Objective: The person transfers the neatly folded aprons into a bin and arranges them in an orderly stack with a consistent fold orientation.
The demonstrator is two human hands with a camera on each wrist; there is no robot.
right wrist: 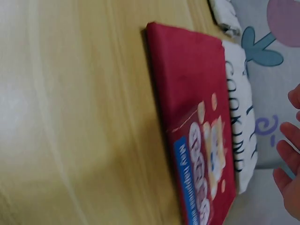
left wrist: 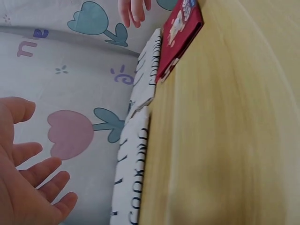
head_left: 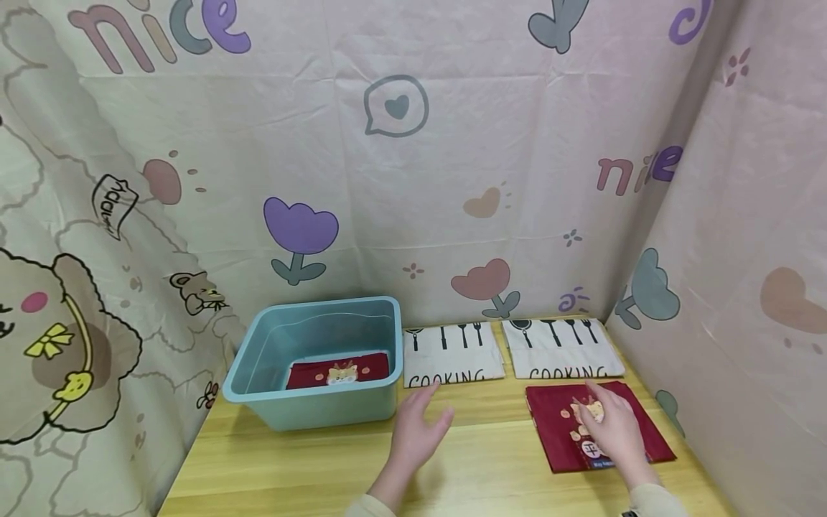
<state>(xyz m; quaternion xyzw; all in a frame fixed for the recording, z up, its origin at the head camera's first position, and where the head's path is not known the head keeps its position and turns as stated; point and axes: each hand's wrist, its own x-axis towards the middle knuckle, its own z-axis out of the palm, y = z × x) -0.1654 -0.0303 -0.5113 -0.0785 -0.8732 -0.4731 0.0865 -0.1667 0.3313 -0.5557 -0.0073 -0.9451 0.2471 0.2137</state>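
Observation:
Over the bare wood in the middle, my left hand (head_left: 416, 431) has its fingers spread and holds nothing. In the left wrist view that palm (left wrist: 23, 183) shows empty. My right hand (head_left: 614, 424) hovers above a folded dark red cloth (head_left: 555, 416) with a cartoon animal print, covering part of it in the head view. From the right wrist, the red cloth (right wrist: 187, 70) lies flat on the table, with the relaxed fingers (right wrist: 288, 154) off to its side. Two folded white cloths printed COOKING, a left one (head_left: 452, 355) and a right one (head_left: 562, 352), lie along the back.
At the back left stands a blue-green plastic bin (head_left: 323, 409) with another folded red cloth (head_left: 368, 366) inside. The wooden table (head_left: 291, 467) meets a patterned curtain (head_left: 413, 194) behind, and more curtain hangs on both sides.

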